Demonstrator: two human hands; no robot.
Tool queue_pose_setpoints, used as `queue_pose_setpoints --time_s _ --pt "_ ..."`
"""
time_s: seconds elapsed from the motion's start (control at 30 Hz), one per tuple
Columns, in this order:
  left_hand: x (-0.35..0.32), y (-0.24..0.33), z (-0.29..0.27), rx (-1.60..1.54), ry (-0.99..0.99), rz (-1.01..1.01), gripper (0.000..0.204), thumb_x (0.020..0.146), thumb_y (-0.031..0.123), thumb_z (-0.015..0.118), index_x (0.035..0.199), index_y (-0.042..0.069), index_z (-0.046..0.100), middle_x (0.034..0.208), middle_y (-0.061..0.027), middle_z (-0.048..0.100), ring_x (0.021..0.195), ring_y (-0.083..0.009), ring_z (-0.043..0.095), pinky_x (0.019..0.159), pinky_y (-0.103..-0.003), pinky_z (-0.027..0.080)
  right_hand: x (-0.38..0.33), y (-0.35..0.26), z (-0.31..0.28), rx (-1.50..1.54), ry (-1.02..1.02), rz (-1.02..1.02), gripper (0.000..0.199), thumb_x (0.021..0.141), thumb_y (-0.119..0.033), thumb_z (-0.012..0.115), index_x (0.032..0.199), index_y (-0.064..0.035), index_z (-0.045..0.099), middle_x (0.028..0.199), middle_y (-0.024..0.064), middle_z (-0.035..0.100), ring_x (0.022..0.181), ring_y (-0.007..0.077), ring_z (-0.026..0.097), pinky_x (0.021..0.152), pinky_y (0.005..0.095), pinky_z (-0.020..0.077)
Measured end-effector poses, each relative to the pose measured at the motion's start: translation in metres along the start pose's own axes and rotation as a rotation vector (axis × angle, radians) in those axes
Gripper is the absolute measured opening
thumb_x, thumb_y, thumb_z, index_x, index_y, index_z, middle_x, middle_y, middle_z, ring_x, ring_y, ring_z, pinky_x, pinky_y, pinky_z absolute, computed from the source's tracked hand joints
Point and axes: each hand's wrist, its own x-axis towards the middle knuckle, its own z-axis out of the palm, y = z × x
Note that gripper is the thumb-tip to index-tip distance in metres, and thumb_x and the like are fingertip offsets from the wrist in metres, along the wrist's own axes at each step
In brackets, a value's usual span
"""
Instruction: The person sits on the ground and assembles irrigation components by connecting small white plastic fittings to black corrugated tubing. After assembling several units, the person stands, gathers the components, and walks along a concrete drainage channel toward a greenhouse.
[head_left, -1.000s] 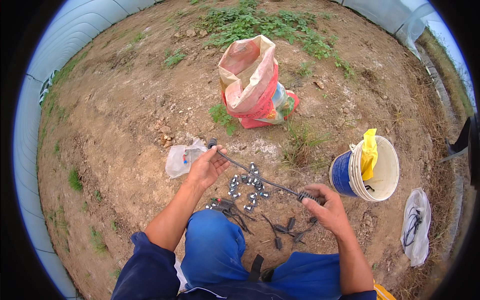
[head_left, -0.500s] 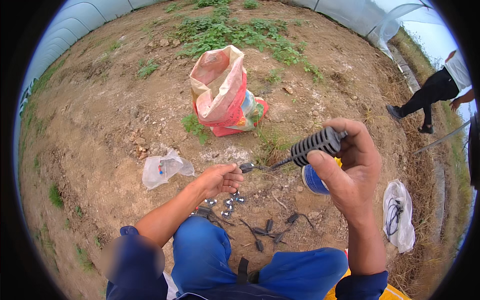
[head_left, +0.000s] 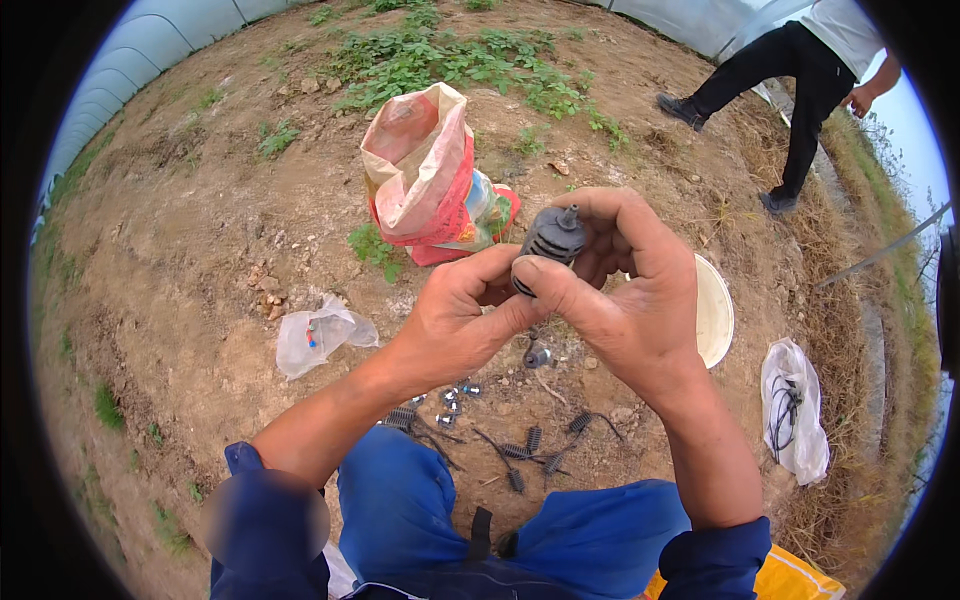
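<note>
Overhead, both hands (head_left: 560, 310) around ribbed fitting (head_left: 552, 240).

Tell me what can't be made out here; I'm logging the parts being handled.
Head view:
- ribbed black part: lower end hidden by left hand and right hand.
- white bucket: mostly behind the right hand.
- small metal pieces on the soil: too small to identify.
- clear bag: contents unclear.

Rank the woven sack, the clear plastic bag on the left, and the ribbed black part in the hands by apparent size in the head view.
1. Woven sack, plainly the largest.
2. Clear plastic bag.
3. Ribbed black part, smallest, though its nearness to the camera enlarges it; both hands, left hand and right hand, hold it.
</note>
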Motion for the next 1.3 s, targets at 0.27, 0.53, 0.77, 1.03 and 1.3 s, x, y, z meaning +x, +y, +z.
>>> queue_pose_setpoints --time_s 0.27,0.53,0.77,1.03,1.3 --pt "-0.027 0.007 -0.015 0.004 0.173 -0.179 0.041 0.093 0.006 0.066 0.129 0.0 0.047 0.088 -0.001 0.063 0.074 -0.0052 0.058 0.062 -0.023 0.049 -0.019 0.024 0.032 0.331 0.072 0.072 0.037 0.079 -0.013 0.079 0.11 -0.0004 0.063 0.077 0.0035 0.063 0.06 0.0056 0.054 0.053 0.0228 0.0449" --pt "-0.103 0.005 -0.103 0.505 0.501 -0.308 0.034 0.089 0.004 0.063 0.12 0.004 0.049 0.083 0.0015 0.059 0.064 -0.0035 0.051 0.053 -0.021 0.041 -0.136 0.206 0.077 -0.313 -0.22 0.593 0.036 0.08 -0.027 0.072 0.104 -0.0006 0.067 0.086 0.0212 0.069 0.08 0.0377 0.068 0.072 0.0441 0.0538" --pt "-0.207 0.011 -0.155 0.873 0.675 -0.496 0.026 0.089 0.005 0.063 0.111 0.004 0.051 0.077 0.0028 0.055 0.063 -0.0039 0.045 0.052 -0.022 0.034 -0.301 0.276 0.12 -0.493 -0.585 1.285 0.053 0.076 -0.043 0.077 0.105 0.0007 0.068 0.107 0.0247 0.068 0.1 0.0384 0.066 0.084 0.0469 0.0542" --pt "-0.241 -0.056 -0.145 1.204 0.495 -0.731 0.029 0.087 0.014 0.067 0.11 0.004 0.053 0.068 -0.0117 0.059 0.058 -0.0229 0.058 0.053 -0.037 0.044 -0.335 0.274 0.153 -0.555 -0.494 1.368 0.061 0.072 -0.044 0.076 0.11 0.0027 0.066 0.113 0.0239 0.067 0.104 0.0391 0.065 0.09 0.0459 0.0525" --pt "-0.245 -0.199 -0.109 1.009 0.081 -0.894 0.037 0.089 0.027 0.065 0.116 0.005 0.051 0.084 -0.0242 0.066 0.08 -0.0434 0.065 0.071 -0.051 0.05 -0.308 0.292 0.128 -0.145 -0.287 1.193 0.054 0.077 -0.035 0.073 0.112 0.0041 0.063 0.091 0.0205 0.07 0.082 0.0311 0.069 0.071 0.0411 0.0544"
